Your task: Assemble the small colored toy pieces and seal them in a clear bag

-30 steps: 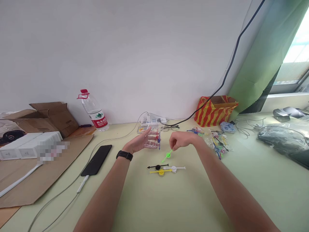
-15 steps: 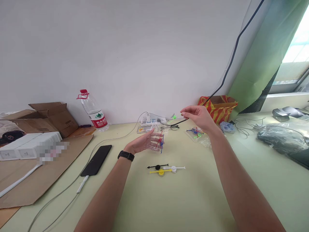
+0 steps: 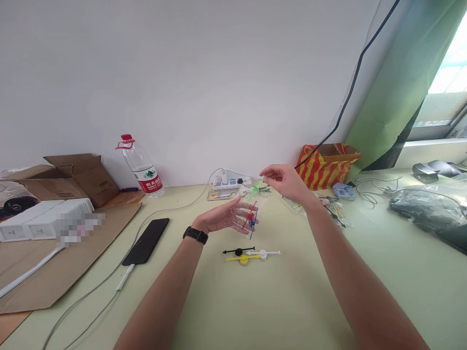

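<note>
My left hand (image 3: 228, 215), with a black band at the wrist, holds a clear plastic bag (image 3: 239, 224) above the table. Inside the bag lie a red spinner arrow (image 3: 249, 217) and a blue spinner arrow (image 3: 252, 222). At the bag's upper end, my right hand (image 3: 282, 181) pinches the tip of a green spinner arrow (image 3: 255, 189), which slants down toward the bag. Below, on the table, a black spinner arrow (image 3: 238, 252), a white spinner arrow (image 3: 263, 253) and a yellow spinner arrow (image 3: 243, 259) lie close together.
A power strip (image 3: 229, 180) lies by the wall, with more bagged pieces (image 3: 335, 209) behind my right forearm. Leftward are a black phone (image 3: 146, 241) on a cable, a water bottle (image 3: 146, 175) and a cardboard box (image 3: 83, 180). A striped bag (image 3: 317, 167) stands at the right.
My right hand has moved left and slightly down, to the bag's upper end, with the green spinner arrow at its fingertips. My left hand and the bag have shifted a little right.
</note>
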Tool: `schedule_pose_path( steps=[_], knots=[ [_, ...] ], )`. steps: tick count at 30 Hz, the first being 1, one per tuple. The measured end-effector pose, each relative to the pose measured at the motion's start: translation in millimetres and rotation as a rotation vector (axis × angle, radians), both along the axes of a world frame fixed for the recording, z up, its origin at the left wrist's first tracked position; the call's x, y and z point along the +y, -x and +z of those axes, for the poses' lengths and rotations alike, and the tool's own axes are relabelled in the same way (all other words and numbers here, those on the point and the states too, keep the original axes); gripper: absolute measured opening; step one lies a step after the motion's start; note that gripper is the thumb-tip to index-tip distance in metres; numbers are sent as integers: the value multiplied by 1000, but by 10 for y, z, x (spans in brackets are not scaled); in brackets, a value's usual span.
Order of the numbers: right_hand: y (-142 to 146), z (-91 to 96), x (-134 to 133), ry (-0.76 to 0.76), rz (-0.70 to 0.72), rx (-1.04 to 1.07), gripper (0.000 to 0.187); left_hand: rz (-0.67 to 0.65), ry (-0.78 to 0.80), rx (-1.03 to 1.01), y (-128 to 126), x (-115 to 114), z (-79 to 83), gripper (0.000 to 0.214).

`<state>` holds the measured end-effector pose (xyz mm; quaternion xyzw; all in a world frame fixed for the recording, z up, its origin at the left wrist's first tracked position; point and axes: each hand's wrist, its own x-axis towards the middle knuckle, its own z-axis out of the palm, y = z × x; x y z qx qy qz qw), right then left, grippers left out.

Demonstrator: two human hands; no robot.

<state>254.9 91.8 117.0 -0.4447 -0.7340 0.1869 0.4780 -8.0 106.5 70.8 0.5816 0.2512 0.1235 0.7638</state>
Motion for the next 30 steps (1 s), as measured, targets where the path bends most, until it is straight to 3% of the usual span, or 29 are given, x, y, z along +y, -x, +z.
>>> schedule_pose_path(
  steps=[9, 18, 20, 25, 27, 30],
  knots=[
    [209, 93, -133, 132, 23, -127, 18, 16, 13, -37, -68, -22, -12, 76],
    [26, 154, -146, 51, -8, -116, 28, 122, 6, -44, -30, 39, -53, 74],
    [21, 204, -215, 145, 98, -208, 27, 181, 5, -56, 21, 100, -93, 71],
    [310, 106, -278, 423, 605, -570, 17, 326, 6, -48, 178, 263, -209, 67],
    [493, -38, -240, 540, 662, -721, 17, 350, 4, -41, 217, 299, -242, 66],
    [696, -256, -174, 702, 619, -939, 21, 349, 8, -31, 237, 312, -260, 66]
  ],
)
